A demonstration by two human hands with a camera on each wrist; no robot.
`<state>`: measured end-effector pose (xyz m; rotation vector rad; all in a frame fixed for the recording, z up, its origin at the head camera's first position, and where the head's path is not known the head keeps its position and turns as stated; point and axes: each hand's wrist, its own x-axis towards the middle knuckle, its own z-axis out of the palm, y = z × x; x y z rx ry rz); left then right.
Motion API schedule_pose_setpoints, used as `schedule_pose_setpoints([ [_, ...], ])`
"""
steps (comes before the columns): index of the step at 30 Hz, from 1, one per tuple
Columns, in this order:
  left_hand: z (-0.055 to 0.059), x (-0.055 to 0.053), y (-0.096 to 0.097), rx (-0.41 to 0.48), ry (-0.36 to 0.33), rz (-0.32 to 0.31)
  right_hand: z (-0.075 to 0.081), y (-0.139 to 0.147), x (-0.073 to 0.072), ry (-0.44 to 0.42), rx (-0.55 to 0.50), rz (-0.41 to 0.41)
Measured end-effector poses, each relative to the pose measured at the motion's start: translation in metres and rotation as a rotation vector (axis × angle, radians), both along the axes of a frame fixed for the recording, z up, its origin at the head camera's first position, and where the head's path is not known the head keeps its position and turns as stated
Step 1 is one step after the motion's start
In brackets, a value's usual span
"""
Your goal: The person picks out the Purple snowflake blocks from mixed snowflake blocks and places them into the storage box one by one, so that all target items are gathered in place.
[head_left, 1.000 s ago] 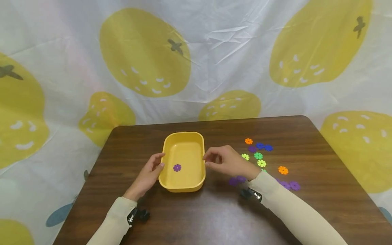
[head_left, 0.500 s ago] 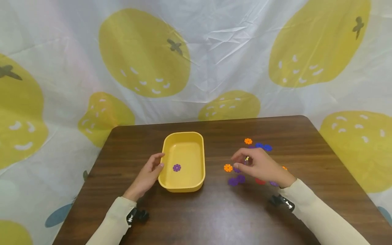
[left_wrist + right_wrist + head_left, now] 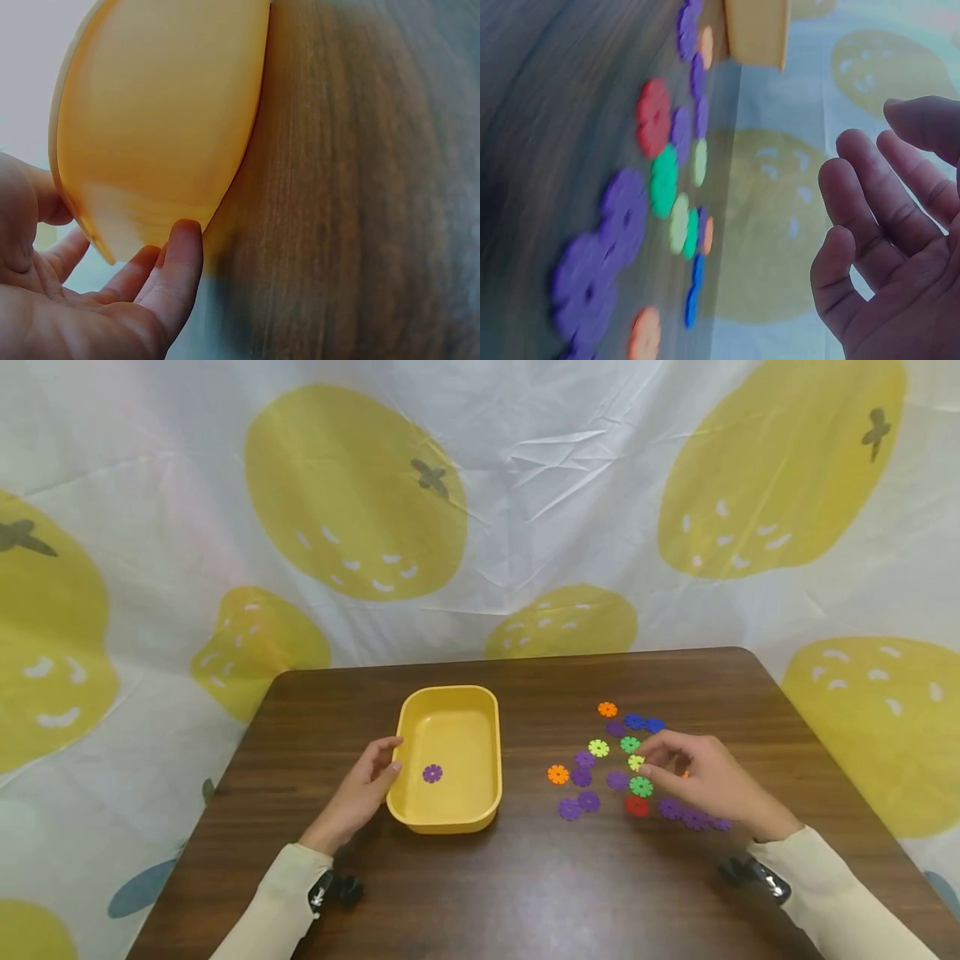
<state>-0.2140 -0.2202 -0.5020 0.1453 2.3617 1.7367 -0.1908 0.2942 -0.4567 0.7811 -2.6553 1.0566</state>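
Note:
My left hand (image 3: 358,791) holds the left side of a yellow plastic bin (image 3: 450,825), its thumb and fingertips at the rim. In the left wrist view, fingers (image 3: 182,255) lie against the bin's outer wall. One purple snowflake disc (image 3: 432,773) lies inside the bin. Over the scattered discs at the right is my right hand (image 3: 708,779), fingers bent and apart, with nothing visible between them. From the head, its fingertips overlap a yellow-green disc (image 3: 635,762); green (image 3: 641,787) and red (image 3: 637,807) discs lie close by. The right wrist view shows the fingers above the discs.
Several more snowflake discs lie on the brown table (image 3: 480,893): orange (image 3: 558,774), blue (image 3: 634,721), and purple (image 3: 588,801), some side by side. A lemon-print curtain (image 3: 510,527) hangs behind the table's back edge.
My right hand has moved from the bin's right rim rightward to over the discs, uncovering orange and purple ones. The left hand and bin have stayed in place.

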Motion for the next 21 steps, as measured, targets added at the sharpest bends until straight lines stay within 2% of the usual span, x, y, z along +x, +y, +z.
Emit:
schedule_pose_setpoints([
  [6,0.0,0.0,-0.001,0.001,-0.001,-0.004,-0.008,0.022,0.008,-0.027,0.006,-0.081],
  [13,-0.001,-0.001,-0.002,-0.002,0.0,-0.004,-0.02,0.044,0.014,-0.018,0.032,-0.112],
  [21,-0.001,0.001,-0.002,0.003,-0.009,-0.003,-0.027,0.069,0.023,-0.055,0.085,-0.153],
])
